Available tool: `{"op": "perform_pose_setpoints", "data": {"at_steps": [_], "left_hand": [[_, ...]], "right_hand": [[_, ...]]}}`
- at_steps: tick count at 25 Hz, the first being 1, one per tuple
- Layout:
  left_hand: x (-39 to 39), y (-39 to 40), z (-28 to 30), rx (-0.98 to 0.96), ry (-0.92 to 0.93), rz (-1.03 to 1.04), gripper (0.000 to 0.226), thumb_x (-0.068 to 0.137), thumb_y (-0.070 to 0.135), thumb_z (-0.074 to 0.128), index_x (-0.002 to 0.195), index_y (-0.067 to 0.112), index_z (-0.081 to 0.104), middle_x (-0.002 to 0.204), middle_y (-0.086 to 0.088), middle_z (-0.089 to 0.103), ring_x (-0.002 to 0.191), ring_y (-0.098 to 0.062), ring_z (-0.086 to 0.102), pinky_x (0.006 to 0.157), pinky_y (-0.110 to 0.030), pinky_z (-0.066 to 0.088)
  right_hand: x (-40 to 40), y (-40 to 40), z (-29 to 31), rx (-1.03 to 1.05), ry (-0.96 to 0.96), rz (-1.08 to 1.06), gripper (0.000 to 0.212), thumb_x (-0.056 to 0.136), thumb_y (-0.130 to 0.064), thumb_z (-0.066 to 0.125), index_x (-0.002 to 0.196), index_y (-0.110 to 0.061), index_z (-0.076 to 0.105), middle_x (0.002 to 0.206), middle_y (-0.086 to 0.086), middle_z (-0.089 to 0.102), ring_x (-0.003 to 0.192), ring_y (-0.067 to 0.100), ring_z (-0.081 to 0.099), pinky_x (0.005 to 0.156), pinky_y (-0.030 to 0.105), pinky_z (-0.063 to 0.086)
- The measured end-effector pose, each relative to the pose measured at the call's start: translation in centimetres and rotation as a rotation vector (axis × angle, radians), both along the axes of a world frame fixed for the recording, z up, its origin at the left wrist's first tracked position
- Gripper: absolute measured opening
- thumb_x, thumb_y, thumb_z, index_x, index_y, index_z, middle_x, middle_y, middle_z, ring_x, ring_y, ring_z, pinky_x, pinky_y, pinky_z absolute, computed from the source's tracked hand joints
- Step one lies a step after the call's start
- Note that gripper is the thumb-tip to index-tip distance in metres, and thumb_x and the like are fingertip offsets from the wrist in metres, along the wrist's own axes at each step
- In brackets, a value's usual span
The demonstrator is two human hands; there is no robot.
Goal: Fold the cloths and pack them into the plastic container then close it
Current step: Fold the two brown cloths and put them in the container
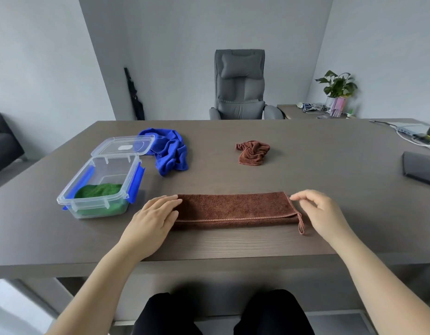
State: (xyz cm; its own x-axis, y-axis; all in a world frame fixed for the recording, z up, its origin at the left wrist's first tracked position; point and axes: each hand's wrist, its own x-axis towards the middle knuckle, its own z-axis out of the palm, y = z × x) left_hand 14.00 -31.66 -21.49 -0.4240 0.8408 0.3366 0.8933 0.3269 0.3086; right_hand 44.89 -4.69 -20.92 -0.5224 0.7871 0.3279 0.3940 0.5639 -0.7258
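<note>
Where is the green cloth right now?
In the head view, the green cloth lies inside the open plastic container on the left of the table, just left of the left hand.

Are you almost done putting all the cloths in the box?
Not yet. Done: a green cloth already lies in the open plastic container. In hand: the left hand rests flat on a long folded brown cloth, the right hand at its other end. Left: the crumpled blue cloth and small brown cloth wait unfolded, and the lid is off.
</note>
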Motion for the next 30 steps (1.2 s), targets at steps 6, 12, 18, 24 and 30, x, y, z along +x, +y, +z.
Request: {"op": "perform_pose_setpoints", "data": {"at_steps": [6, 12, 18, 24, 30], "left_hand": [[-0.5, 0.3, -0.9, -0.152, 0.034, 0.060, 0.046, 0.099, 0.049, 0.033, 0.144, 0.040, 0.038, 0.151, 0.025, 0.034, 0.143, -0.003, 0.021, 0.113, -0.033, 0.026], [1.0, 0.5, 0.0, -0.007, 0.053, 0.066, 0.039, 0.094, 0.037, 0.055, 0.132, 0.031, 0.056, 0.134, 0.012, 0.057, 0.133, -0.015, 0.042, 0.104, -0.036, 0.038], [11.2, 7.5, 2.5, 0.169, 0.121, -0.143, 0.017, 0.089, 0.031, 0.056, 0.096, 0.026, 0.071, 0.095, 0.008, 0.068, 0.094, -0.022, 0.059, 0.077, -0.036, 0.051], [21.6, 15.2, 4.1, -0.095, 0.258, -0.214, 0.016, 0.074, 0.039, 0.073, 0.076, 0.024, 0.069, 0.077, 0.007, 0.064, 0.075, -0.017, 0.061, 0.052, -0.026, 0.040], [24.6, 20.6, 3.2, -0.293, 0.131, -0.057, 0.037, 0.097, 0.013, 0.046, 0.133, 0.003, 0.048, 0.128, -0.014, 0.053, 0.115, -0.030, 0.049, 0.068, -0.038, 0.034]], "right_hand": [[-0.7, 0.5, -0.6, 0.177, -0.243, 0.068, 0.027, 0.090, -0.013, 0.061, 0.112, -0.025, 0.071, 0.118, -0.017, 0.064, 0.117, 0.010, 0.048, 0.098, 0.024, 0.035], [-0.7, 0.9, -0.2, -0.048, -0.123, 0.026, 0.021, 0.086, -0.018, 0.066, 0.100, -0.033, 0.073, 0.103, -0.023, 0.068, 0.099, -0.002, 0.059, 0.081, 0.016, 0.040], [-2.7, 3.0, 1.6, -0.280, -0.082, -0.073, 0.013, 0.088, -0.018, 0.064, 0.089, -0.028, 0.073, 0.091, -0.015, 0.069, 0.088, 0.002, 0.060, 0.073, 0.019, 0.040], [-4.4, 4.4, 3.8, -0.351, -0.332, -0.061, 0.018, 0.087, -0.022, 0.065, 0.090, -0.007, 0.074, 0.075, 0.002, 0.066, 0.067, 0.018, 0.055, 0.068, 0.028, 0.044], [-5.9, 4.6, 5.9, -0.401, -0.571, -0.025, 0.023, 0.085, -0.028, 0.071, 0.098, -0.009, 0.073, 0.074, 0.007, 0.061, 0.056, 0.018, 0.049, 0.056, 0.023, 0.039]]}}
